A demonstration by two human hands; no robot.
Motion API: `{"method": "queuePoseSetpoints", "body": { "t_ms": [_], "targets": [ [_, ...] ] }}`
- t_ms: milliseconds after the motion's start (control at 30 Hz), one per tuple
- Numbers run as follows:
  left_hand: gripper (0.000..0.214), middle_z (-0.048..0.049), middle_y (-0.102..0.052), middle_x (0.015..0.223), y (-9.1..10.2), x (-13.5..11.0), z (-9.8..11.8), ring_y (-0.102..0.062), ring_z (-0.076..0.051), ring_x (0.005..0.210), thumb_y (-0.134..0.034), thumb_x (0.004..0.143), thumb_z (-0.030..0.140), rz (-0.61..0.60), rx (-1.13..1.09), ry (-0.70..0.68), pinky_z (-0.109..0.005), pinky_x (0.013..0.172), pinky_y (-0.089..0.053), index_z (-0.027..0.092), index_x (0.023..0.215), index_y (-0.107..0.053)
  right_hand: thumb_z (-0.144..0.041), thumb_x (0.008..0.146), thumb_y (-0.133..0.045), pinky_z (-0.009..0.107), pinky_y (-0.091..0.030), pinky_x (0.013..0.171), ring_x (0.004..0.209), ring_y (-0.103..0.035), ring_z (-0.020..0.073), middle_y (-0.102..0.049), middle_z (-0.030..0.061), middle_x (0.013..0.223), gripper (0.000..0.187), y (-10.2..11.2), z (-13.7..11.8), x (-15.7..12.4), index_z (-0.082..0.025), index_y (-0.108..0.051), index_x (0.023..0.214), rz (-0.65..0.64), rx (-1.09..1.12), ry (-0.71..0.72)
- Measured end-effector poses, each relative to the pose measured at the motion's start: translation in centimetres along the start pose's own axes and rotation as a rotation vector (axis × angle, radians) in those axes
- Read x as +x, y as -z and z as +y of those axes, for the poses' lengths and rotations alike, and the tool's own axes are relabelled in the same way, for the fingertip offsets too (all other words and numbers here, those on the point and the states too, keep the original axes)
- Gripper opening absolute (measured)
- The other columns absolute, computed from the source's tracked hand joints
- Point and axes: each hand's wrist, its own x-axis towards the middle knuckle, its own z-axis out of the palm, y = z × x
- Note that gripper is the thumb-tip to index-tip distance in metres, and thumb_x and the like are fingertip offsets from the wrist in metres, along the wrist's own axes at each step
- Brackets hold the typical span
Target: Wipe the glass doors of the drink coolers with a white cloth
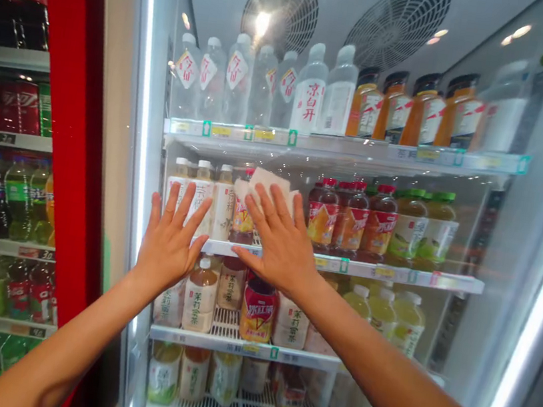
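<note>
A glass cooler door stands in front of me, with drink bottles behind it. Against the glass, my left hand lies flat with its fingers spread and nothing in it. My right hand has its fingers stretched over a folded white tissue and holds it to the door. The tissue sticks out above and beside those fingers; the rest is hidden under them. Seen through the glass, white-labelled tea bottles stand behind the left hand, and red-capped iced tea bottles stand right of the right hand.
Clear water bottles and amber bottles line the top shelf, below two round fan grilles. More bottles fill lower shelves. At left, a red cooler frame borders another drinks cooler. A lit strip runs down the right side.
</note>
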Motion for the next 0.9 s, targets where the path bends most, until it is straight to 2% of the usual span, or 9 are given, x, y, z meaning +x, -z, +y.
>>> {"method": "queuePoseSetpoints", "body": {
  "t_ms": [67,200,367,467,533,567,700,833,900],
  "targets": [
    [0.074,-0.0048,-0.002,0.172,0.5,-0.3,-1.0,0.006,-0.029,0.159,-0.047,0.101,0.038,0.004,0.004,-0.004,-0.062,0.129,-0.001,0.029,0.163,-0.008,-0.074,0.096,-0.035,0.062,-0.002,0.128,0.16,-0.002,0.0305,-0.012,0.0098,0.172,0.097,-0.4,-1.1,0.8,-0.016,0.004,0.164,0.008,0.009,-0.049],
    [0.072,-0.0055,-0.003,0.172,1.2,-0.7,-2.4,0.006,-0.028,0.159,-0.046,0.101,0.037,0.012,0.0,-0.013,-0.063,0.129,-0.002,0.028,0.163,-0.009,-0.076,0.094,-0.039,0.057,-0.003,0.13,0.16,-0.002,0.0279,-0.013,0.0058,0.172,0.101,-0.8,-2.3,1.7,-0.018,0.005,0.163,-0.07,0.027,0.146],
    [0.073,-0.0073,-0.004,0.171,1.1,-0.9,-3.1,0.005,-0.03,0.159,-0.047,0.101,0.037,0.025,-0.025,-0.007,-0.065,0.128,-0.002,0.027,0.163,-0.009,-0.072,0.097,-0.037,0.065,-0.006,0.128,0.16,0.0,0.0319,-0.005,0.0096,0.172,0.097,-0.5,-1.9,2.2,-0.021,0.013,0.162,0.031,-0.022,-0.173],
    [0.073,-0.0068,-0.003,0.172,0.6,-0.8,-2.8,0.006,-0.03,0.159,-0.047,0.101,0.037,0.042,-0.051,-0.012,-0.065,0.128,-0.001,0.028,0.163,-0.009,-0.078,0.093,-0.037,0.064,-0.006,0.128,0.16,0.002,0.0325,-0.004,0.0101,0.172,0.102,-0.4,-1.5,1.3,-0.02,0.01,0.163,-0.023,-0.03,-0.044],
    [0.074,-0.0061,-0.002,0.172,0.3,-0.5,-2.2,0.006,-0.03,0.159,-0.047,0.101,0.037,0.05,-0.072,-0.013,-0.064,0.128,-0.001,0.028,0.163,-0.008,-0.079,0.093,-0.036,0.061,-0.008,0.129,0.16,0.0,0.0294,-0.005,0.0055,0.172,0.098,-0.1,-0.5,0.4,-0.026,0.007,0.163,-0.079,-0.036,0.045],
    [0.074,-0.0057,-0.002,0.172,0.1,-0.3,-1.8,0.006,-0.03,0.159,-0.046,0.101,0.037,0.051,-0.082,-0.014,-0.064,0.128,-0.001,0.029,0.163,-0.007,-0.076,0.095,-0.035,0.061,-0.009,0.129,0.16,-0.001,0.0287,-0.004,0.0035,0.173,0.093,0.1,0.3,0.0,-0.03,0.007,0.163,-0.076,-0.045,0.009],
    [0.075,-0.004,0.0,0.171,-1.0,0.8,0.4,0.006,-0.029,0.159,-0.047,0.1,0.036,0.052,-0.115,-0.024,-0.063,0.129,0.0,0.031,0.163,-0.005,-0.066,0.1,-0.033,0.068,-0.01,0.126,0.16,0.002,0.0319,0.006,0.0049,0.172,0.084,1.3,3.7,-1.7,-0.031,0.011,0.162,0.028,-0.077,-0.308],
    [0.076,-0.0037,-0.002,0.171,-2.0,2.7,3.8,0.003,-0.028,0.159,-0.049,0.1,0.037,0.052,-0.145,-0.042,-0.061,0.129,0.0,0.032,0.163,-0.007,-0.075,0.095,-0.036,0.064,-0.013,0.128,0.16,-0.003,0.0303,-0.005,0.0064,0.173,0.097,2.4,6.6,-4.1,-0.026,0.015,0.162,-0.12,-0.07,-0.101],
    [0.077,-0.0032,-0.002,0.171,-2.4,3.8,5.8,0.003,-0.028,0.159,-0.049,0.1,0.038,0.059,-0.166,-0.047,-0.062,0.129,-0.001,0.033,0.163,-0.005,-0.072,0.096,-0.037,0.063,-0.015,0.127,0.16,-0.004,0.0302,-0.006,0.0058,0.173,0.095,3.0,8.6,-5.5,-0.027,0.015,0.162,-0.119,-0.094,-0.124]
  ]
}}
